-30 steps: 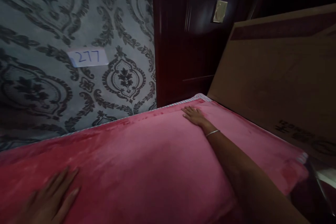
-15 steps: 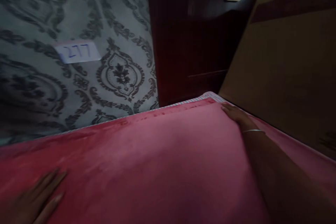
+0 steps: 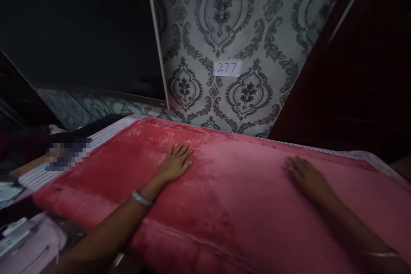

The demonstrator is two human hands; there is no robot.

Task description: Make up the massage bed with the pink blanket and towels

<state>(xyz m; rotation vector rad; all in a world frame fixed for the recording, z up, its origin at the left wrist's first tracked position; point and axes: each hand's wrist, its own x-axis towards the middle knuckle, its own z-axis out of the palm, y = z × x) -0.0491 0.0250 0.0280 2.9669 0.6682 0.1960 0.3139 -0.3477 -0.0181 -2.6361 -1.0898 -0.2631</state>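
A thick red plush blanket point(image 3: 224, 205) lies spread over a raised surface, with a striped cloth point(image 3: 105, 135) showing under its left and far edges. My left hand point(image 3: 175, 163) rests flat on the blanket near its far left part, fingers spread, a bangle on the wrist. My right hand point(image 3: 305, 175) lies flat on the blanket further right, fingers stretched toward the wall. Neither hand holds anything.
Patterned grey wallpaper point(image 3: 257, 30) rises behind the blanket, with a white label reading 277 point(image 3: 227, 68). Dark wood point(image 3: 369, 72) stands at the right, a dark opening point(image 3: 80, 30) at the left. Pale objects point(image 3: 25, 239) lie low at the left edge.
The view has swung left, so the label sits near the centre. My left hand has come fully into view further along the blanket, and my right hand has drawn back from the far right corner.
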